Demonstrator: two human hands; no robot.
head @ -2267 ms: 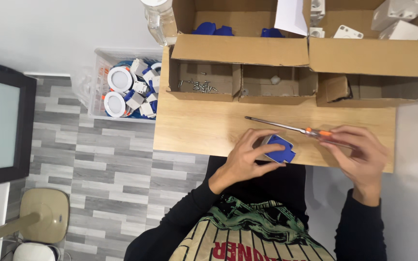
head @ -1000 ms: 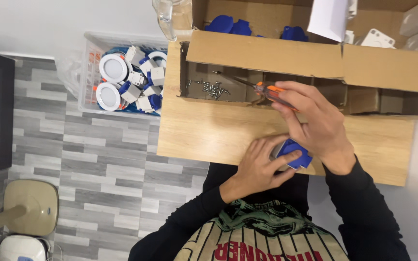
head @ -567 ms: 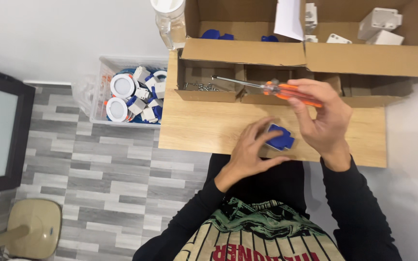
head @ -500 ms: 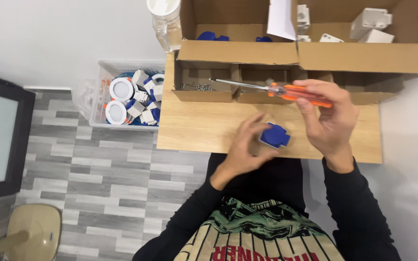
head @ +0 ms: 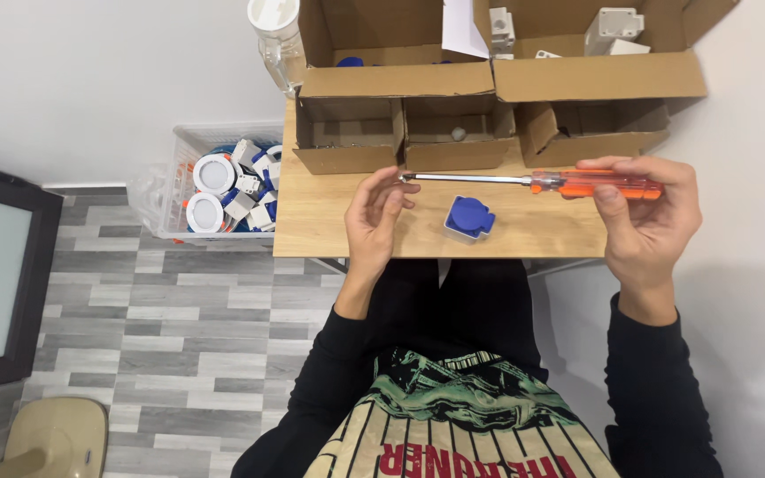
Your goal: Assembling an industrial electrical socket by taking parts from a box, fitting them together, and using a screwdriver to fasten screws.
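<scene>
1. Hands: right hand [head: 644,217] is closed around the orange translucent handle of a long steel-shaft screwdriver [head: 568,181], thumb under, fingers [head: 639,168] over the top. Left hand [head: 374,212] is loosely open, fingertips pinched lightly at the shaft's tip; can't tell if anything small sits between them.
2. Screwdriver axis: lies nearly level, left-right across the view, tip toward the left hand, handle toward the right. It hangs above the surface, not resting on it.
3. Blue round-faced plastic socket part [head: 469,215] lies on the pale wooden surface [head: 312,221], untouched, between the two hands and just below the shaft's line.
4. Key relation: blue part sits toward the body from the shaft, nearer the left hand than the right; the driver tip is off to its left, pointing away from it.
5. Behind the shaft: row of open brown cardboard boxes [head: 400,133], one holding white plastic housings [head: 613,26].
6. Left of the surface, on grey plank flooring: clear plastic bin of white round fittings with blue and orange bits [head: 223,181].
</scene>
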